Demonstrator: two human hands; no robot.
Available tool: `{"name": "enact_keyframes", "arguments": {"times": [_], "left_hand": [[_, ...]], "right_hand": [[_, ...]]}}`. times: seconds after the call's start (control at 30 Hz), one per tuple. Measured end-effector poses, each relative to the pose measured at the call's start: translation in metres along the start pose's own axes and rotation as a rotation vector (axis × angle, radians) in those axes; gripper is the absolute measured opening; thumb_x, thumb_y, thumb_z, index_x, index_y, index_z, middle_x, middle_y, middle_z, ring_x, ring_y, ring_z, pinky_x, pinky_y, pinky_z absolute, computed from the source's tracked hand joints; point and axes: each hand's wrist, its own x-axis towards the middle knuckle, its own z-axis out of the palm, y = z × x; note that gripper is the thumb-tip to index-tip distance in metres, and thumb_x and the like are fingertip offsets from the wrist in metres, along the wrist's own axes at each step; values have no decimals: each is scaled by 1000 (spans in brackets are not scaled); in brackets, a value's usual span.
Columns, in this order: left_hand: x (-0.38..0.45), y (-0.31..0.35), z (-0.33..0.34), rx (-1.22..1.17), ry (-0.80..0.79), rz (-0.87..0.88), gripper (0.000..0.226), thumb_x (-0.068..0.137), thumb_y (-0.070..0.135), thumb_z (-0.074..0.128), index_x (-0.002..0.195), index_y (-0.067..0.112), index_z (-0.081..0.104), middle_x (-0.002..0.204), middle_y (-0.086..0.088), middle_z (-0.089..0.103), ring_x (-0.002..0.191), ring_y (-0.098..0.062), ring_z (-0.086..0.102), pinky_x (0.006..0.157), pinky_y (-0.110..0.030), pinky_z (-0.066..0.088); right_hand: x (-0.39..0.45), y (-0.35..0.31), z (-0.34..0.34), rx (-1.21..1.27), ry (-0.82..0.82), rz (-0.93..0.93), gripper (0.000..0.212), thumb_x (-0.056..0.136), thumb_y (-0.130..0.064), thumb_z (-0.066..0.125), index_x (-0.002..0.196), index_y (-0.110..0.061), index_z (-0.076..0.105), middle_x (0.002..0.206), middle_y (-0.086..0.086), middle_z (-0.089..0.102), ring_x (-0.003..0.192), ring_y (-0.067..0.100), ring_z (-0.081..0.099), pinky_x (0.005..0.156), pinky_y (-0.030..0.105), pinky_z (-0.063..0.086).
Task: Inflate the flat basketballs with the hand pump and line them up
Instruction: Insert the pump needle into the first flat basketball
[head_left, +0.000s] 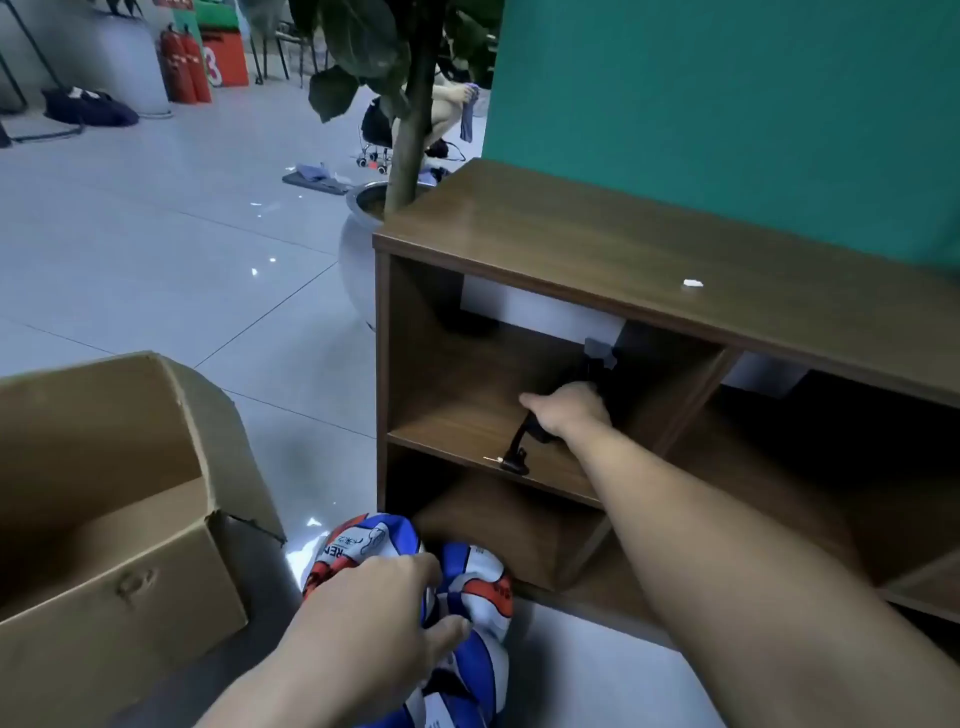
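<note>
Flat blue, white and orange basketballs (472, 587) lie crumpled on the floor in front of the wooden shelf unit (571, 244). My left hand (384, 618) grips their folded skin from above. My right hand (569, 413) reaches into the upper left compartment and holds the black hand pump (597, 366) by its body. The pump's black hose and needle end (514, 460) hang down to the front edge of that shelf board.
An open cardboard box (104, 499) stands on the floor at the left. A white plant pot (358, 249) with a tall plant stands beside the shelf's left end. A teal wall rises behind the shelf. A person crouches in the far background.
</note>
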Motion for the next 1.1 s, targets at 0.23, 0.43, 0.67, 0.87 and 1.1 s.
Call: {"name": "enact_keyframes", "arguments": {"times": [0.23, 0.43, 0.67, 0.87, 1.1], "left_hand": [[11, -17, -7, -36, -38, -2, 45, 91, 75, 56, 121, 42, 60, 103, 15, 67, 98, -9, 63, 81, -27, 54], [7, -23, -14, -28, -16, -23, 40, 93, 70, 57, 110, 35, 68, 104, 11, 68, 96, -10, 64, 84, -30, 54], [-3, -23, -20, 20, 38, -52, 45, 94, 43, 63, 65, 14, 43, 64, 1, 43, 61, -19, 38, 50, -32, 28], [-31, -10, -42, -159, 166, 50, 16, 91, 43, 76, 81, 32, 69, 82, 14, 66, 73, -11, 62, 64, -31, 52], [-91, 14, -55, -239, 216, 282, 35, 81, 57, 88, 94, 39, 60, 90, 24, 68, 74, -9, 61, 68, -37, 55]], "right_hand": [[-4, -16, -12, 106, -180, 92, 24, 71, -10, 84, 92, -5, 75, 87, 15, 77, 72, 27, 78, 64, 46, 67], [-20, -23, -8, 60, -232, 115, 31, 81, -16, 80, 106, -2, 71, 89, 19, 78, 63, 30, 78, 47, 30, 58], [-69, -7, -12, 262, -236, 94, 20, 82, -11, 82, 95, 2, 73, 87, 19, 74, 70, 32, 76, 43, 28, 55], [-163, -2, -51, 913, -432, 107, 21, 82, -16, 74, 101, -9, 67, 77, 11, 74, 57, 22, 68, 45, 23, 37], [-262, 48, -76, 1249, -682, 156, 21, 88, -14, 73, 98, -11, 56, 74, 9, 62, 62, 19, 59, 51, 22, 38]]}}
